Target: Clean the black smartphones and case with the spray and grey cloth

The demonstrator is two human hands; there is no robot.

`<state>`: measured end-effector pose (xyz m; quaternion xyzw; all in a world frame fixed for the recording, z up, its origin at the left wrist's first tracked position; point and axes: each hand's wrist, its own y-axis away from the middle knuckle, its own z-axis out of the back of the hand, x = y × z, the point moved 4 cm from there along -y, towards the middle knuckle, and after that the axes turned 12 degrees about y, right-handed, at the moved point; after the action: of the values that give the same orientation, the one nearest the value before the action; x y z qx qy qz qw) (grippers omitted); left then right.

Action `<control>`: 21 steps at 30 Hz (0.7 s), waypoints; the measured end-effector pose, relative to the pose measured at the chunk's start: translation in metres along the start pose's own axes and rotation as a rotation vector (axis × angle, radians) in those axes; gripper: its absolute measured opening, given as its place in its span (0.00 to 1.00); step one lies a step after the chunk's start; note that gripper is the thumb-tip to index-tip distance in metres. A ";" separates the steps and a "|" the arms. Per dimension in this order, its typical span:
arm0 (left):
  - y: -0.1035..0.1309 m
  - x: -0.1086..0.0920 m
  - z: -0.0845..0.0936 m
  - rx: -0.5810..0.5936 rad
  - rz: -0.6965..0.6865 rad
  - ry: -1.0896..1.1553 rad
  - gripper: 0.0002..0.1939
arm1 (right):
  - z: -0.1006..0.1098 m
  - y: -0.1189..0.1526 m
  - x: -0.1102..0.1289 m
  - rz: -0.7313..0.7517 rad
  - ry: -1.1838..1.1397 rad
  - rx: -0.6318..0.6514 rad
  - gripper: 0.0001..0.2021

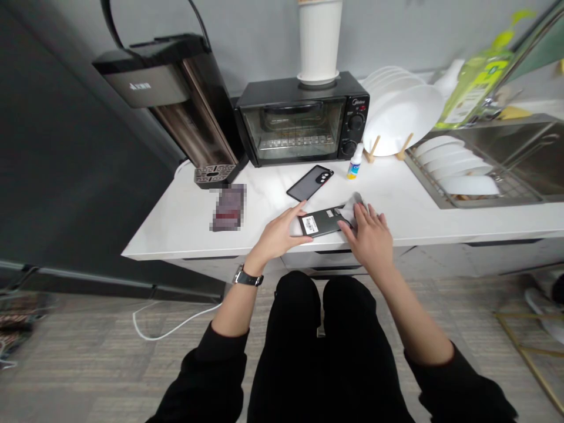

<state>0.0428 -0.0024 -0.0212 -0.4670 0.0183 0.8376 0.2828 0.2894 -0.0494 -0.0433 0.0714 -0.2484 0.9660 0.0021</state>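
Note:
A dark phone [326, 222] with a white label lies back up near the counter's front edge. My left hand [282, 231] grips its left end between thumb and fingers. My right hand [369, 235] is closed on a grey cloth [352, 207], which it presses against the phone's right end. Just behind the phone lies a black-edged phone case [309, 183] with a camera cutout. A small spray bottle [355, 162] with a blue and yellow label stands behind the cloth.
The white counter [176, 229] holds a pixelated item [228, 208], a water dispenser [176, 106] and a toaster oven [304, 123] with a white pot [320, 41] on top. Plates [399, 117] stand in a rack beside the sink [520, 147], near a green soap bottle [473, 88].

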 end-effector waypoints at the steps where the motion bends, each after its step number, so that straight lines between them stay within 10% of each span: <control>1: 0.000 0.000 0.000 0.000 0.006 0.003 0.52 | -0.002 -0.004 0.004 -0.014 0.009 -0.004 0.40; 11: 0.000 0.000 0.001 0.013 0.005 -0.021 0.46 | 0.002 0.018 0.106 0.387 -0.231 0.124 0.39; 21: -0.001 -0.002 0.000 0.008 0.000 -0.016 0.51 | 0.001 0.002 -0.003 0.083 -0.031 0.051 0.40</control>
<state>0.0443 -0.0024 -0.0196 -0.4591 0.0192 0.8412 0.2848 0.2922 -0.0512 -0.0435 0.0759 -0.2267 0.9700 -0.0436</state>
